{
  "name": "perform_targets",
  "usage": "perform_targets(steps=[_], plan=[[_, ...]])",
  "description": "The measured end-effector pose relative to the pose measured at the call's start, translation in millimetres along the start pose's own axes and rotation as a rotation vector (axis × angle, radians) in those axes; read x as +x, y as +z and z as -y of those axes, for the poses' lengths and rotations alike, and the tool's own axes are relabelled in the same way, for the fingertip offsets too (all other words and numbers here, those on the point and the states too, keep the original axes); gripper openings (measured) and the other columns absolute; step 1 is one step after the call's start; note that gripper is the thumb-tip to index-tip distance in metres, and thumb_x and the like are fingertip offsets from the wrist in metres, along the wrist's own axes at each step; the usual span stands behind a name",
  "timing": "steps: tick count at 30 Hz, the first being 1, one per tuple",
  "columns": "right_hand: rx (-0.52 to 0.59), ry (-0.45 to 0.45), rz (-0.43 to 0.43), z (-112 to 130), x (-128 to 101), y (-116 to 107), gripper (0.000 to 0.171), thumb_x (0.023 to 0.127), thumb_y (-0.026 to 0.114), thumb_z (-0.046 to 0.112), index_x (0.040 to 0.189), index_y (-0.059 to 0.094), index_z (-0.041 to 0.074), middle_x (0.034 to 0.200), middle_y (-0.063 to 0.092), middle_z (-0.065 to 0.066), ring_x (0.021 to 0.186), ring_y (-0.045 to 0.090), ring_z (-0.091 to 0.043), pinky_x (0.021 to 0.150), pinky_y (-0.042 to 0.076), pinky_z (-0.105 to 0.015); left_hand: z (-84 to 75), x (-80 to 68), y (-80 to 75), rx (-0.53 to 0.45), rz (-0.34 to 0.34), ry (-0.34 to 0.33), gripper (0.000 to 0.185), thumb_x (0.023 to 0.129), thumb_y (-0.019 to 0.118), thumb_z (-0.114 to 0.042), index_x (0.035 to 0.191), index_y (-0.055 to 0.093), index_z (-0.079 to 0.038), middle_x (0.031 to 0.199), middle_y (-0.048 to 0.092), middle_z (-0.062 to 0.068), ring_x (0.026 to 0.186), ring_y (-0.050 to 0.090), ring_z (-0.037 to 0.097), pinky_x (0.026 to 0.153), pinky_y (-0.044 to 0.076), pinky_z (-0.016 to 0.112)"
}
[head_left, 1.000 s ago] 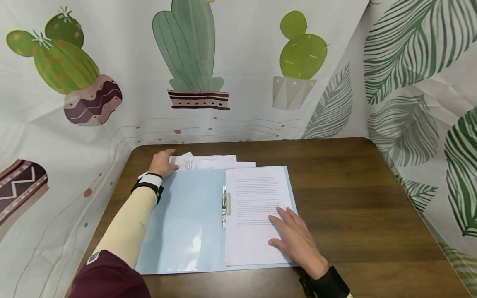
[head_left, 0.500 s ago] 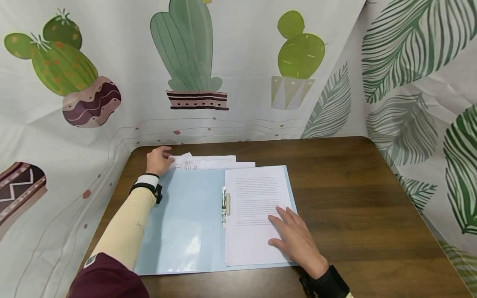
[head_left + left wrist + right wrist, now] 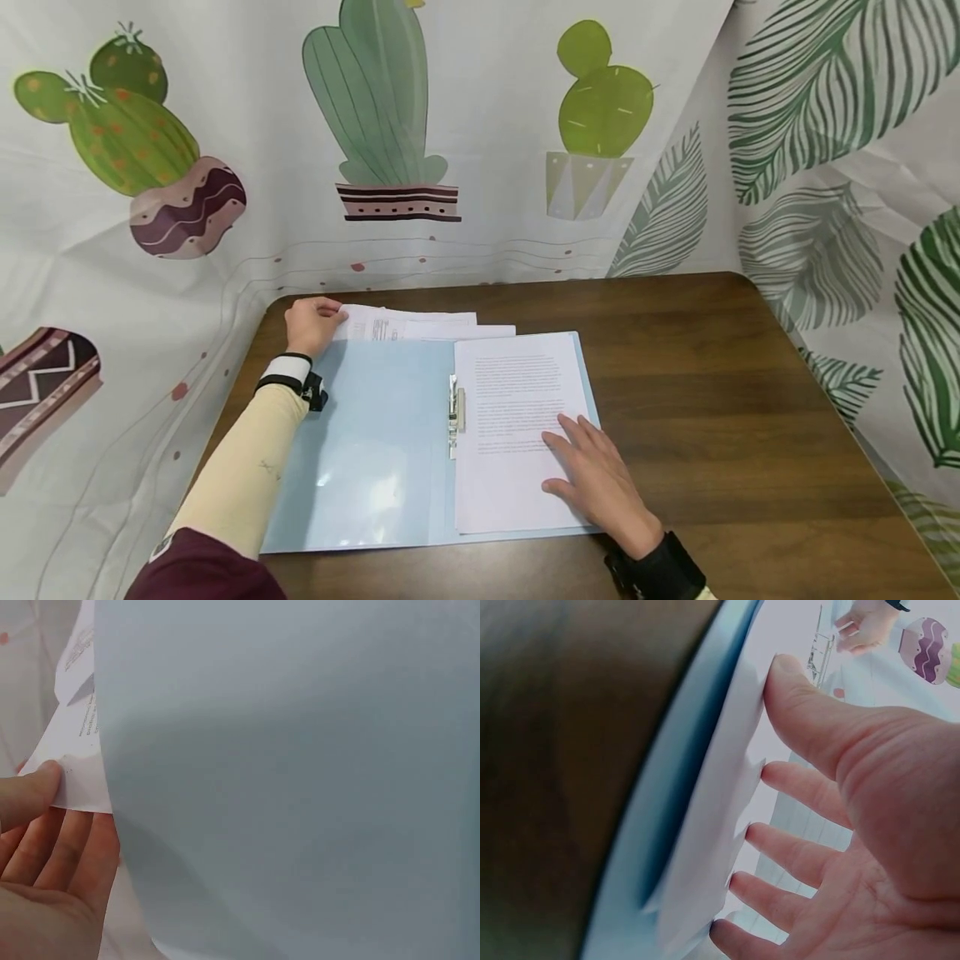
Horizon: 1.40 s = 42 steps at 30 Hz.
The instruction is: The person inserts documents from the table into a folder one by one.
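A light blue folder (image 3: 360,450) lies spread on the table, with a metal clip (image 3: 457,408) along its spine. On its right side rests a printed white sheet (image 3: 510,492). My right hand (image 3: 600,487) touches that sheet with spread fingers; in the right wrist view the fingertips (image 3: 739,881) meet the paper. Beyond the folder's far edge, several loose papers (image 3: 420,323) stick out, partly hidden under the left cover. At their left corner my left hand (image 3: 311,325) pinches a paper (image 3: 82,776) between thumb and fingers, seen in the left wrist view beside the folder's edge.
The brown wooden table (image 3: 712,400) extends to the right of the folder. A white curtain (image 3: 495,108) printed with cacti and leaves hangs behind the table and along its sides.
My left hand has shifted a little to the left and now pinches the loose papers' corner, which has come slightly up and leftward. The right hand stays on the sheet.
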State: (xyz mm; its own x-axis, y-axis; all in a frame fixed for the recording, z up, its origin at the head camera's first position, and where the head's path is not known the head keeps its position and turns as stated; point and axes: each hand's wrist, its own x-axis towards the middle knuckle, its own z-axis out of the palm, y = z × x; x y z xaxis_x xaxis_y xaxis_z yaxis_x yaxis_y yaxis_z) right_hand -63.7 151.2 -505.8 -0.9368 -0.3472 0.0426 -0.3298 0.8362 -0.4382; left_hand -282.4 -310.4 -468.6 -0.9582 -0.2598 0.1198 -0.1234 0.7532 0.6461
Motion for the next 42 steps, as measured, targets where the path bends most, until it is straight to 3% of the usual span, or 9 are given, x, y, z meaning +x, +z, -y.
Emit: perform_targets(steps=[6, 14, 19, 27, 31, 35, 42], plan=[[0.0, -0.002, -0.003, -0.4, -0.9, -0.7, 0.07, 0.076, 0.092, 0.033, 0.136, 0.066, 0.008, 0.153, 0.048, -0.022, 0.146, 0.036, -0.047, 0.114, 0.027, -0.067, -18.0, -5.3, -11.0, -0.031, -0.079, 0.119, 0.017, 0.096, 0.074, -0.01, 0.106, 0.077, 0.003, 0.101, 0.076, 0.023, 0.1, 0.067, 0.038, 0.093, 0.045, 0.05], [-0.001, -0.001, 0.005, -0.2, -1.0, -0.6, 0.07, 0.076, 0.091, 0.033, 0.137, 0.066, 0.009, 0.154, 0.048, -0.022, 0.146, 0.035, -0.047, 0.114, 0.027, -0.067, -33.9, -9.9, -23.3, -0.052, -0.158, 0.165, 0.015, 0.096, 0.075, -0.014, 0.102, 0.079, 0.0, 0.098, 0.076, 0.021, 0.092, 0.069, 0.032, 0.075, 0.044, 0.034], [0.004, -0.003, 0.013, -0.5, -1.3, -1.4, 0.07, 0.077, 0.091, 0.033, 0.138, 0.065, 0.008, 0.154, 0.047, -0.022, 0.146, 0.034, -0.047, 0.114, 0.026, -0.067, -45.8, -13.3, -30.5, -0.066, -0.211, 0.255, 0.012, 0.095, 0.074, -0.011, 0.098, 0.08, -0.001, 0.094, 0.077, 0.018, 0.086, 0.071, 0.03, 0.07, 0.043, 0.027], [0.005, -0.007, 0.021, 0.5, -2.5, -2.0, 0.07, 0.078, 0.09, 0.034, 0.138, 0.065, 0.008, 0.155, 0.047, -0.022, 0.147, 0.034, -0.048, 0.115, 0.025, -0.067, -61.9, -20.4, -42.1, -0.042, -0.255, 0.427, 0.011, 0.097, 0.071, -0.007, 0.097, 0.078, 0.0, 0.094, 0.077, 0.018, 0.086, 0.075, 0.034, 0.074, 0.057, 0.045], [0.005, -0.01, 0.022, 0.4, -3.2, -1.8, 0.069, 0.08, 0.089, 0.034, 0.139, 0.064, 0.008, 0.155, 0.047, -0.022, 0.147, 0.034, -0.048, 0.115, 0.026, -0.067, -67.9, -23.3, -47.8, -0.053, -0.288, 0.477, 0.011, 0.097, 0.07, -0.006, 0.094, 0.079, 0.0, 0.093, 0.078, 0.015, 0.085, 0.076, 0.031, 0.073, 0.053, 0.023], [0.019, -0.02, 0.014, -0.1, -3.9, -1.4, 0.065, 0.082, 0.087, 0.032, 0.138, 0.064, 0.008, 0.154, 0.047, -0.022, 0.146, 0.034, -0.048, 0.114, 0.026, -0.067, -75.6, -26.7, -54.5, -0.077, -0.343, 0.542, 0.01, 0.097, 0.069, -0.002, 0.093, 0.078, 0.002, 0.091, 0.077, 0.017, 0.08, 0.075, 0.033, 0.069, 0.039, 0.004], [0.041, -0.029, 0.0, -0.7, -4.7, -1.0, 0.063, 0.083, 0.087, 0.03, 0.138, 0.065, 0.007, 0.153, 0.048, -0.023, 0.146, 0.035, -0.047, 0.115, 0.027, -0.066, -92.9, -28.6, -72.7, -0.087, -0.485, 0.64, 0.01, 0.096, 0.068, 0.003, 0.093, 0.077, 0.005, 0.089, 0.077, 0.02, 0.073, 0.075, 0.035, 0.07, 0.038, 0.0]])
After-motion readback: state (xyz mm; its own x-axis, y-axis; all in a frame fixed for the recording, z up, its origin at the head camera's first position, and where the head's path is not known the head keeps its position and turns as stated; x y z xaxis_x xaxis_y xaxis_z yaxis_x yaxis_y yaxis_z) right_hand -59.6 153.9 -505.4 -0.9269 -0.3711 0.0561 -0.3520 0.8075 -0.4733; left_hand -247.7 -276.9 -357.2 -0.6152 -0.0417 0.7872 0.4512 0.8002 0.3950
